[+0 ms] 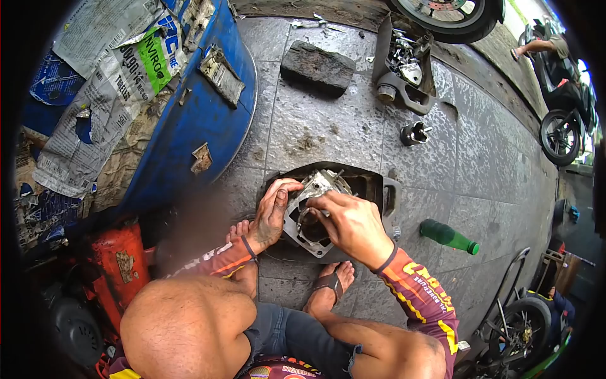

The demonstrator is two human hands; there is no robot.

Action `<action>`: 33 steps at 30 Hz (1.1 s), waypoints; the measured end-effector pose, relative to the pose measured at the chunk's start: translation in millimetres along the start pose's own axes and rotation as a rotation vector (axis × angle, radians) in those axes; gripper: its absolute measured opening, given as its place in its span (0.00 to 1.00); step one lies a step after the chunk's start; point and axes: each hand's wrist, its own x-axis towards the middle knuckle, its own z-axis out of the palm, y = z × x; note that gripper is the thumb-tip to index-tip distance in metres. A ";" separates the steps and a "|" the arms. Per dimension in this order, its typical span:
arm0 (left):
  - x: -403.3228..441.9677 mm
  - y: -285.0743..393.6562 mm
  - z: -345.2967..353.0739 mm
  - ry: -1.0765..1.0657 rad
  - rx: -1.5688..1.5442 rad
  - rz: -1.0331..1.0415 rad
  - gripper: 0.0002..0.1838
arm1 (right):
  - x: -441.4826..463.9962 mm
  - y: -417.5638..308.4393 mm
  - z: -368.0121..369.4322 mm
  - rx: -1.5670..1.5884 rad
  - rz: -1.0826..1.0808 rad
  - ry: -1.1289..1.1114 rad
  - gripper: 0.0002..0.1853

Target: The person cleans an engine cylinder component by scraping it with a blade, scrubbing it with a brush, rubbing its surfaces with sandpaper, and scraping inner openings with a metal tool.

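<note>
A grey metal engine casing (325,183) with a round bore sits in a dark cut-open plastic container (390,201) on the floor between my feet. My left hand (270,218) is wrapped against the casing's left side, its fingers over the upper edge. Over the bore, my right hand (353,227) has its fingers curled and pressed together, with the fingertips at the opening. Whatever those fingers pinch, if anything, is hidden. Dark grime marks the fingers of both hands.
A dark block (317,68) and a second cut container (413,98) full of metal parts lie ahead. A small metal part (415,134) and a green bottle (447,236) are to the right. A blue drum (221,126) stands left; motorcycles (558,136) are at the far right.
</note>
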 end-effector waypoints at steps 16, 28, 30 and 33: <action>2.5 -0.4 1.6 -0.003 0.005 0.020 0.36 | 7.9 4.5 3.4 0.238 0.029 0.063 0.07; 2.8 -1.8 4.8 0.005 0.005 0.008 0.35 | 11.8 10.6 1.2 0.077 -0.043 0.029 0.08; 1.6 -4.0 2.6 -0.001 0.004 0.023 0.36 | 15.3 10.0 -2.3 -0.025 -0.107 0.013 0.09; 2.2 -2.7 1.8 -0.004 0.011 0.028 0.35 | 15.2 6.7 -6.3 -0.071 -0.105 -0.031 0.11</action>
